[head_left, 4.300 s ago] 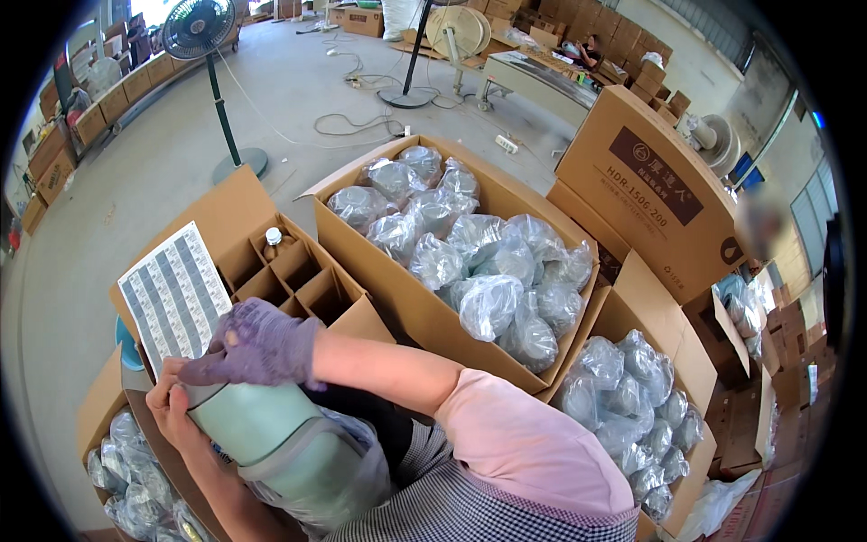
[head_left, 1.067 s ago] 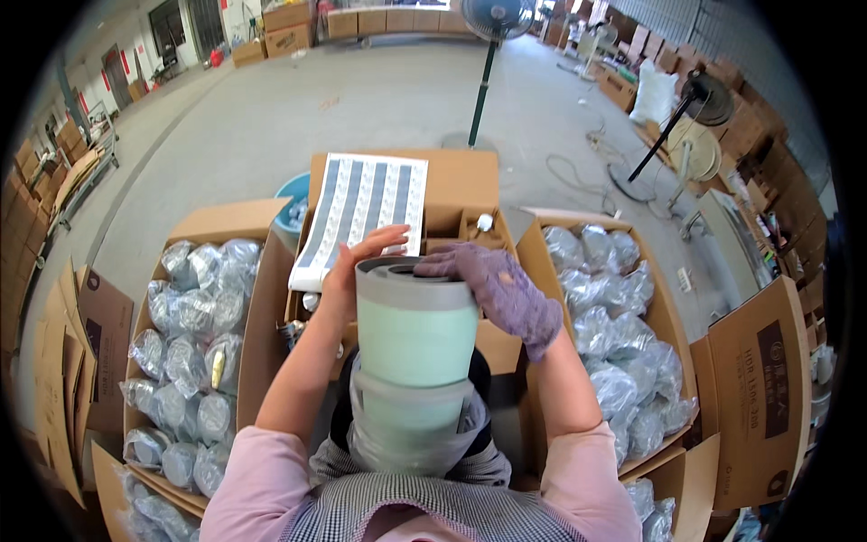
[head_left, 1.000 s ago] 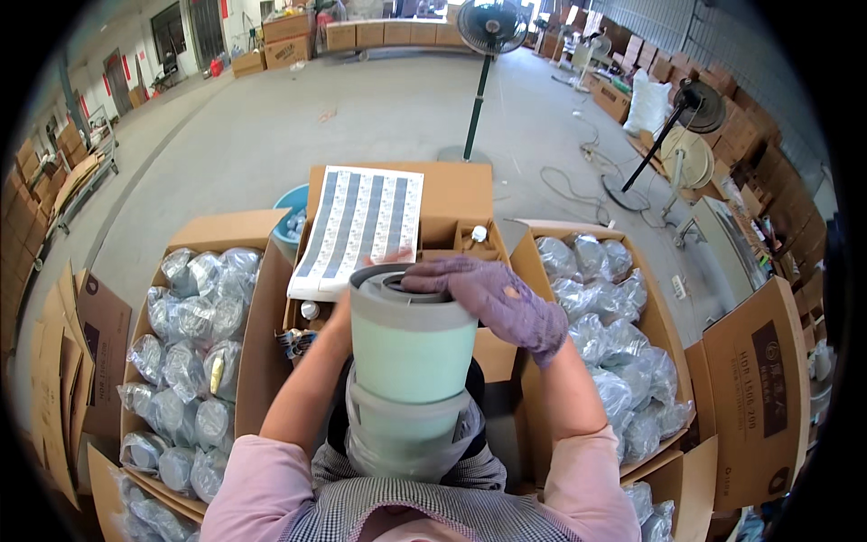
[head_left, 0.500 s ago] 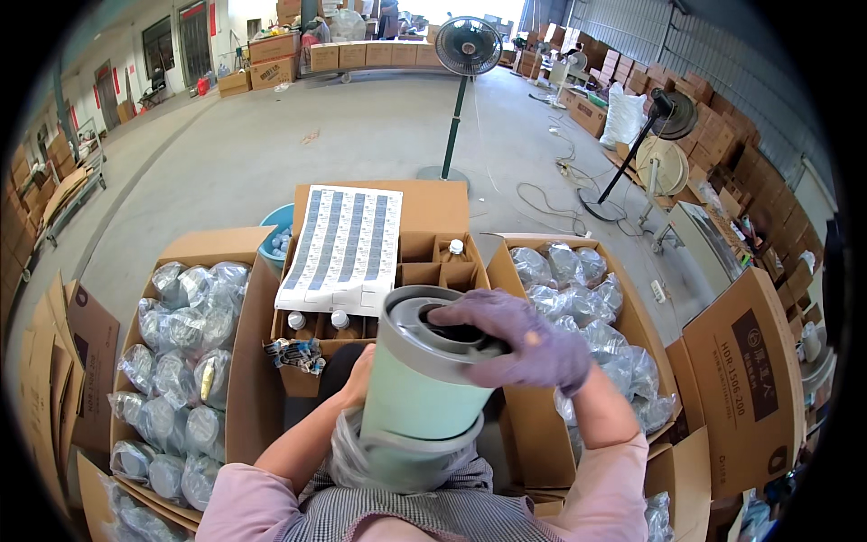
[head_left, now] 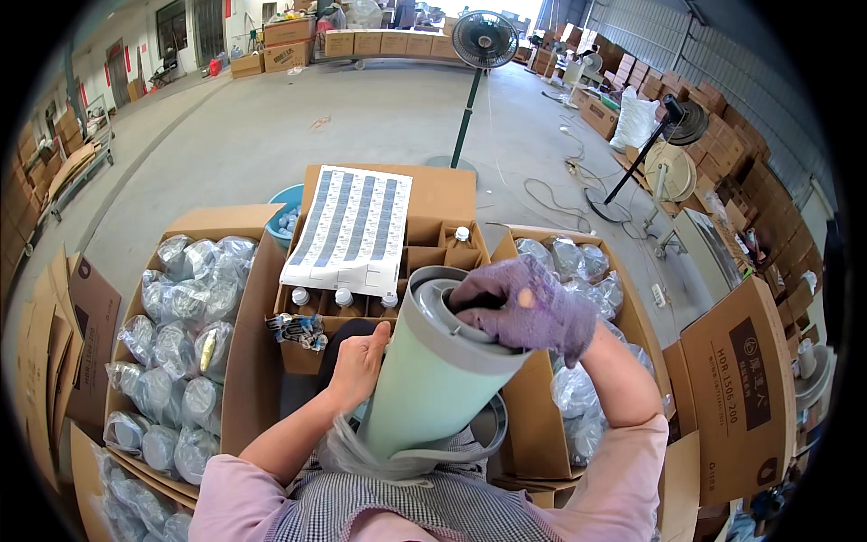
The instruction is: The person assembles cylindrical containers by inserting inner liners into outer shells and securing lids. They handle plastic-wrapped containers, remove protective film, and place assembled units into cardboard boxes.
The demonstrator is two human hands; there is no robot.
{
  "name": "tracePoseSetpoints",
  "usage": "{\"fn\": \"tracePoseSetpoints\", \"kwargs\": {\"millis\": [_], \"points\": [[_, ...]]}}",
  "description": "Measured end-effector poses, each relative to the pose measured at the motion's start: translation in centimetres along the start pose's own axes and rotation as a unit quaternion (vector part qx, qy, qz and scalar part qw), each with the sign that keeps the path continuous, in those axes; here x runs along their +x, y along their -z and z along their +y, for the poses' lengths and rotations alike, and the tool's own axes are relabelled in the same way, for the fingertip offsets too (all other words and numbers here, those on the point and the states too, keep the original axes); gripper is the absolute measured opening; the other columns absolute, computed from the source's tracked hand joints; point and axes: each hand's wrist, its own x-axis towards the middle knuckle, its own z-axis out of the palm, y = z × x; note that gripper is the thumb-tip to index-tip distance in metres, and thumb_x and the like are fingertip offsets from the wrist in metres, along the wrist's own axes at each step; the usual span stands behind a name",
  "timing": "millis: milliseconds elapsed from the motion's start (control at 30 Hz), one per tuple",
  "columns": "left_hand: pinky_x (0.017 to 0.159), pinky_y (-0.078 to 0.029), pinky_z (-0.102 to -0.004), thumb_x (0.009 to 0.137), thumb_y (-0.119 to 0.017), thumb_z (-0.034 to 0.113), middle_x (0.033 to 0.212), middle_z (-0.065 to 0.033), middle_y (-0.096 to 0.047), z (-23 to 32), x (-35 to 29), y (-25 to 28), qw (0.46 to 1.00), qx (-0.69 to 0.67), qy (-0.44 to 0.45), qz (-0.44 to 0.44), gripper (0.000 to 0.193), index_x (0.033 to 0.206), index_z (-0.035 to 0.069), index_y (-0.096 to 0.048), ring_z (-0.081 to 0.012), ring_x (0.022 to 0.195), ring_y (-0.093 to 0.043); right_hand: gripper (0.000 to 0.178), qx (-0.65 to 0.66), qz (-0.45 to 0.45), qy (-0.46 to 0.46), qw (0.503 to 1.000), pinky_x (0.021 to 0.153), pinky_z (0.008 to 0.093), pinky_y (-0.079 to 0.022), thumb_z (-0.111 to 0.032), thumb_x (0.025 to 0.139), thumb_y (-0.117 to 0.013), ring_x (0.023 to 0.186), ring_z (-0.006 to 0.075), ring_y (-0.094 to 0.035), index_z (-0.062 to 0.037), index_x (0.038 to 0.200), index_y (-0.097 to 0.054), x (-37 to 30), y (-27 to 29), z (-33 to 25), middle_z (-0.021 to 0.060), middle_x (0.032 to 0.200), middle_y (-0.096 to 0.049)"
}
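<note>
A large pale green cylinder (head_left: 424, 388) with a grey rim leans across my lap, its grey ringed end tilted up and to the right. My bare left hand (head_left: 359, 366) grips its left side, thumb up near the rim. On the raised end, my right hand (head_left: 533, 307), in a purple glove, has its fingers bent into the recess. Whether they pinch a loose part there is hidden. Clear plastic wrap (head_left: 341, 452) gathers around the lower end, where a grey loop (head_left: 495, 429) sticks out at the right.
Ahead, a divided carton (head_left: 442, 194) holds capped bottles (head_left: 461, 237), with a label sheet (head_left: 352, 226) over it. Cartons of plastic-wrapped items stand at left (head_left: 257, 352) and right (head_left: 533, 425). Beyond are a blue tub (head_left: 287, 197), a standing fan (head_left: 485, 41) and floor cables.
The cylinder has tipped, its upper end moving right and its lower end showing less wrap. My right hand's fingers have curled deeper into the end; my left hand has shifted slightly.
</note>
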Motion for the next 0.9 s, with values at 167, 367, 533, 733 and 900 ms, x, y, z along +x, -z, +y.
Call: {"fn": "tracePoseSetpoints", "kwargs": {"millis": [167, 367, 533, 733, 900], "points": [[0.069, -0.050, -0.0448, 0.099, -0.049, 0.029, 0.091, -0.0234, -0.067, 2.0, -2.5, -0.8, 0.980, 0.143, -0.111, 0.076, 0.035, 0.106, -0.003, -0.063, -0.0401, 0.083, -0.064, 0.028, -0.109, -0.017, -0.105, 0.988, 0.076, 0.0317, -0.052, -0.025, 0.084, -0.064, 0.080, 0.0216, -0.067, -0.0035, 0.102, -0.070, 2.6, -0.1, 2.8, 0.0127, 0.086, -0.070], [0.065, -0.051, -0.0462, 0.094, -0.057, 0.026, 0.089, -0.0226, -0.064, 1.4, -3.7, -1.3, 0.949, 0.245, -0.166, 0.109, 0.039, 0.119, -0.004, -0.055, -0.0405, 0.076, -0.064, 0.027, -0.447, -0.103, 0.092, 0.884, 0.090, 0.0327, -0.050, -0.031, 0.086, -0.059, 0.101, 0.0245, -0.065, -0.0134, 0.100, -0.072, 6.7, -1.0, 6.5, 0.0099, 0.107, -0.068], [0.064, -0.050, -0.0465, 0.095, -0.056, 0.022, 0.086, -0.0222, -0.063, 0.1, -2.9, -0.5, 0.945, 0.233, -0.189, 0.129, 0.034, 0.117, -0.004, -0.054, -0.0411, 0.074, -0.062, 0.025, -0.421, -0.125, 0.086, 0.894, 0.091, 0.0331, -0.050, -0.031, 0.087, -0.058, 0.101, 0.0259, -0.064, -0.0166, 0.101, -0.073, 9.9, -1.6, 6.7, 0.0087, 0.107, -0.067], [0.106, -0.031, -0.0424, 0.085, -0.070, 0.025, 0.143, -0.0208, -0.038, 0.3, -2.7, 5.7, 0.968, -0.001, -0.194, -0.160, 0.050, 0.127, 0.003, -0.055, -0.0317, 0.133, -0.033, 0.025, -0.408, -0.085, 0.113, 0.902, 0.086, 0.0358, -0.052, -0.026, 0.089, -0.058, 0.095, 0.0296, -0.065, -0.0167, 0.109, -0.070, 8.8, -0.7, 6.2, 0.0129, 0.106, -0.067], [0.111, -0.030, -0.0467, 0.074, -0.080, 0.017, 0.147, -0.0177, -0.037, -1.1, -2.7, 8.9, 0.932, 0.095, -0.220, -0.273, 0.026, 0.095, 0.007, -0.067, -0.0306, 0.139, -0.030, 0.031, -0.181, -0.068, 0.006, 0.981, 0.090, 0.0349, -0.053, -0.015, 0.090, -0.050, 0.100, 0.0284, -0.066, -0.0138, 0.116, -0.067, 8.7, -0.5, 7.1, 0.0114, 0.110, -0.068]]}}
